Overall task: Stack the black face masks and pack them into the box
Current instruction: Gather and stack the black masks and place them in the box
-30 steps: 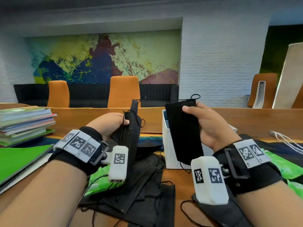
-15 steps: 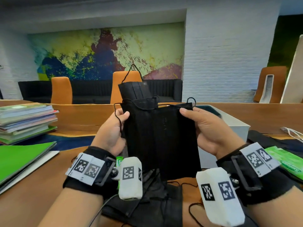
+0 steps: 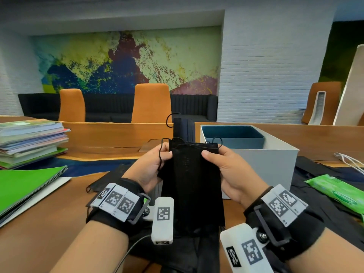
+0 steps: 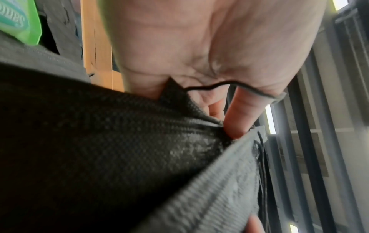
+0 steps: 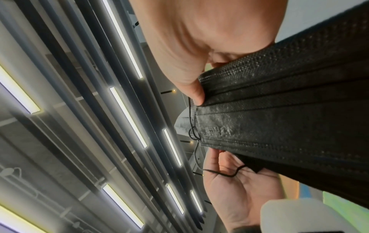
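Both hands hold a small stack of black face masks (image 3: 192,186) upright above the table, in front of my chest. My left hand (image 3: 152,164) pinches the stack's upper left edge, an ear loop draped over its fingers (image 4: 237,116). My right hand (image 3: 222,164) pinches the upper right edge, thumb (image 5: 194,93) on the front. One mask (image 3: 183,129) sticks up behind the others. The masks (image 5: 279,113) show pleats close up. The white box (image 3: 264,164) with a blue inner lining stands just right of the hands, its top uncovered. More black masks (image 3: 177,253) lie on the table below.
A stack of books (image 3: 29,140) and green folders (image 3: 25,186) lie at the left. A green wipes pack (image 3: 334,192) rests on black masks at the right, with white cables (image 3: 348,158) beyond. Orange chairs (image 3: 151,103) stand behind the wooden table (image 3: 49,223).
The two hands came together and joined their separate masks into one stack. The stack has since dropped lower, and the hands moved closer to the box.
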A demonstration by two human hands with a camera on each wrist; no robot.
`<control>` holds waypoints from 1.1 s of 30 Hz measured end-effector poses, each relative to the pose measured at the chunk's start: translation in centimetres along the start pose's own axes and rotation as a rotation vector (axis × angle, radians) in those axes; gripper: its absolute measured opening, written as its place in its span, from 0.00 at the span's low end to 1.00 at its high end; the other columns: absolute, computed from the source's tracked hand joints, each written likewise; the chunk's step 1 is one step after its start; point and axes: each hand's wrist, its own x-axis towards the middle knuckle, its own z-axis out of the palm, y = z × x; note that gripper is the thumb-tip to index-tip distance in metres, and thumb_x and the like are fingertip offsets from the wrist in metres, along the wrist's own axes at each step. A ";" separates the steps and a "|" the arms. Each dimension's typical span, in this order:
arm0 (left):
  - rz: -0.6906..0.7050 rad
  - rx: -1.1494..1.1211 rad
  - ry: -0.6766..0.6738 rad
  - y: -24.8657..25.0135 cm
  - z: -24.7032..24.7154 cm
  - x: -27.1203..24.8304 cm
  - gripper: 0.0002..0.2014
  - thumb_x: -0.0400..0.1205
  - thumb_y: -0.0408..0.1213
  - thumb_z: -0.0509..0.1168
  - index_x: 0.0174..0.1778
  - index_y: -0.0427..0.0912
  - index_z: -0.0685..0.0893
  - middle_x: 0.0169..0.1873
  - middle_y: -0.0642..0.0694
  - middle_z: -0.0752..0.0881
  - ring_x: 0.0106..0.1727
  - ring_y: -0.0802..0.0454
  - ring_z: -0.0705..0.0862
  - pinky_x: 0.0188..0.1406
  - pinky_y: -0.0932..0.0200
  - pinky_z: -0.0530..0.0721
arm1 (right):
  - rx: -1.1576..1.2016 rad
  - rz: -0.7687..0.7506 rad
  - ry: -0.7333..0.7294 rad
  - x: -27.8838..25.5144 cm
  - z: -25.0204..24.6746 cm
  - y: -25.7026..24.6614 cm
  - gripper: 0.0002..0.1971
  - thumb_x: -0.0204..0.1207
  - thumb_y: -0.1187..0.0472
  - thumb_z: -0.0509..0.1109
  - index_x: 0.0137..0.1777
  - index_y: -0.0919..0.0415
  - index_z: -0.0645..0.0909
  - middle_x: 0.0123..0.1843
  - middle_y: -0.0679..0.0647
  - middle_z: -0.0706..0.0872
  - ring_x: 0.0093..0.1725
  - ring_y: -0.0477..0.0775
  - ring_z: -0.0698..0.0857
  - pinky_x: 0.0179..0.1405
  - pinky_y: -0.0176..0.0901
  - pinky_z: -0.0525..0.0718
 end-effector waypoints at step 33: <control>0.105 -0.080 0.050 1.0 1.7 -0.3 0.08 0.80 0.27 0.63 0.38 0.43 0.81 0.31 0.46 0.86 0.30 0.53 0.85 0.32 0.61 0.85 | -0.151 -0.064 -0.176 -0.6 -1.6 -1.6 0.08 0.78 0.71 0.66 0.42 0.59 0.79 0.38 0.53 0.87 0.39 0.46 0.86 0.43 0.35 0.85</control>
